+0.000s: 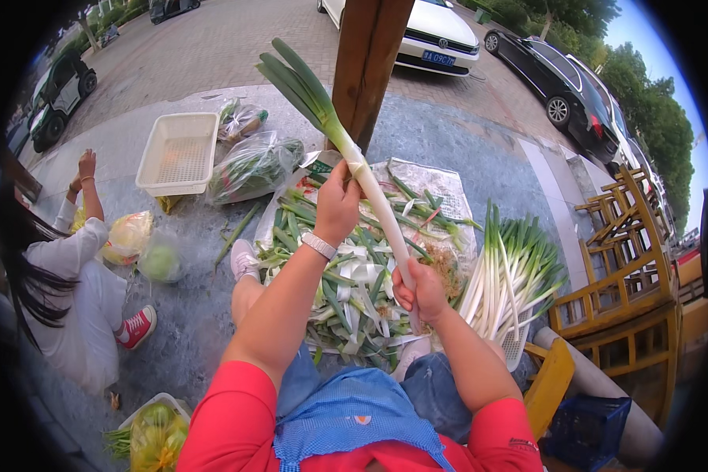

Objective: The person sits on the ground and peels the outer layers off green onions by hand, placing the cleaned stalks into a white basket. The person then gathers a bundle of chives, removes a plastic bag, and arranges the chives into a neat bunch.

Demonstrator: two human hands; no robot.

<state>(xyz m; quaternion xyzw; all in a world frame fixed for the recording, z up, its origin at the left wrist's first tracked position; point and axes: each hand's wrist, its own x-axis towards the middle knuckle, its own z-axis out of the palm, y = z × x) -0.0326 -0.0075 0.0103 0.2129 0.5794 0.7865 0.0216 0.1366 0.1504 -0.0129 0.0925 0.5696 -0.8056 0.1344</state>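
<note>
A long leek-like green onion [383, 206] slants across the view, its green leaves up and its white end down. My left hand [337, 207] grips it just below the leaves. Lower down, my right hand [420, 289] holds the white shaft near its end. Beneath both hands, a heap of stripped leaves and peelings [354, 289] covers a flattened white woven sack [448, 194]. Brown root trimmings [442, 265] lie on the heap's right side. To the right of my right hand, a pile of cleaned green onions [501, 271] rests on a white plastic basket [514, 349].
A white plastic crate [177, 153] and bagged greens [256, 168] stand front left. Beside them sits another person [76, 265] with bagged vegetables [160, 256]. A wooden post [369, 65] rises ahead. Stacked wooden chairs [619, 283] and a blue crate [590, 428] stand right.
</note>
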